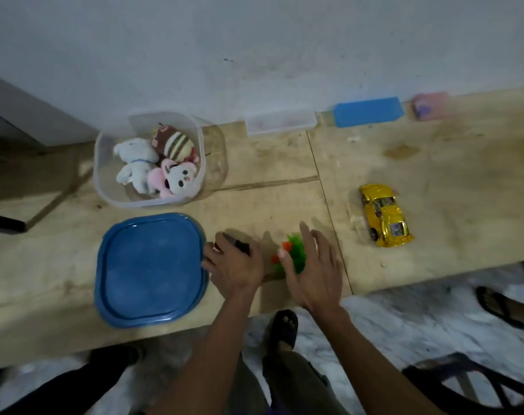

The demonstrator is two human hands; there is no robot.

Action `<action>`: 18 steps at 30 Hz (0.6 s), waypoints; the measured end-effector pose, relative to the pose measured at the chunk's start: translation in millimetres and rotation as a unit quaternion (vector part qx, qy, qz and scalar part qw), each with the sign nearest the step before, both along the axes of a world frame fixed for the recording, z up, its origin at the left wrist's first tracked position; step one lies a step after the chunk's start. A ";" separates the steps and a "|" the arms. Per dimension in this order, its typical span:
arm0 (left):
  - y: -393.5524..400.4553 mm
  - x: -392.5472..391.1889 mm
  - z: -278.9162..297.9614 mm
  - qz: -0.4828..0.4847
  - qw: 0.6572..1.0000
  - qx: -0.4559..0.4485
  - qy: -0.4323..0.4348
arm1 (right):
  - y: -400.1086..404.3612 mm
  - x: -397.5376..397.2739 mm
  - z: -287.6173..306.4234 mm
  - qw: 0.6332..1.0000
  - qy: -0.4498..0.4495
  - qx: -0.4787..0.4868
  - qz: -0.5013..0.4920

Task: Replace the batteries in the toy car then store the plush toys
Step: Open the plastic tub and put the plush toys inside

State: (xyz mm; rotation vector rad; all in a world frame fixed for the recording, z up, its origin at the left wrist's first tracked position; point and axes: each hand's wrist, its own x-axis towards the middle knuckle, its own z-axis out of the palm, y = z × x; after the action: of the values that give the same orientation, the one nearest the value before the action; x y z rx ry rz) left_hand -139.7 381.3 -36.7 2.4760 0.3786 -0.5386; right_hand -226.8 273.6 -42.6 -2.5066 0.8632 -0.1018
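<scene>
Low centre frame, the right hand [313, 268], fingers spread, hovers over a green plush toy [296, 254]; the clear tub [105, 187] lies upper left.

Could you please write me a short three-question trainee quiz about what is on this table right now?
1. True or false: the blue lid is closed on the clear container.
2. How many plush toys can be seen in the container: A) one, B) three, C) five?
3. Fill in: the yellow toy car stands on the table to the ____ of both hands.

Key:
1. False; the lid lies flat on the table, nearer the person than the open container.
2. B; white, striped brown and pink.
3. Right; the right hand is over a green plush, and the left hand has a dark object at its fingers.
</scene>
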 end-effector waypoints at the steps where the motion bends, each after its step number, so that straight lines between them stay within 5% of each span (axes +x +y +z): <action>1: -5.5 -2.7 -5.5 0.004 1.000 0.012 0.003 | 1.2 -0.6 -5.1 1.000 0.007 0.002 -0.001; 11: -13.8 8.7 -26.0 0.054 0.998 -0.035 -0.011 | -21.2 9.4 -25.2 0.997 0.000 -0.079 0.012; 18: 19.9 26.4 17.9 0.061 0.985 -0.135 -0.092 | 0.6 53.8 11.2 0.996 -0.058 0.028 -0.061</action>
State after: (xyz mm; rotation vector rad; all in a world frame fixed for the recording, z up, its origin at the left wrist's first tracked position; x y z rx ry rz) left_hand -113.3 401.2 -18.8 2.2024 0.3546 -0.2874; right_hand -173.0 274.2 -31.5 -2.3689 0.9581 -0.2574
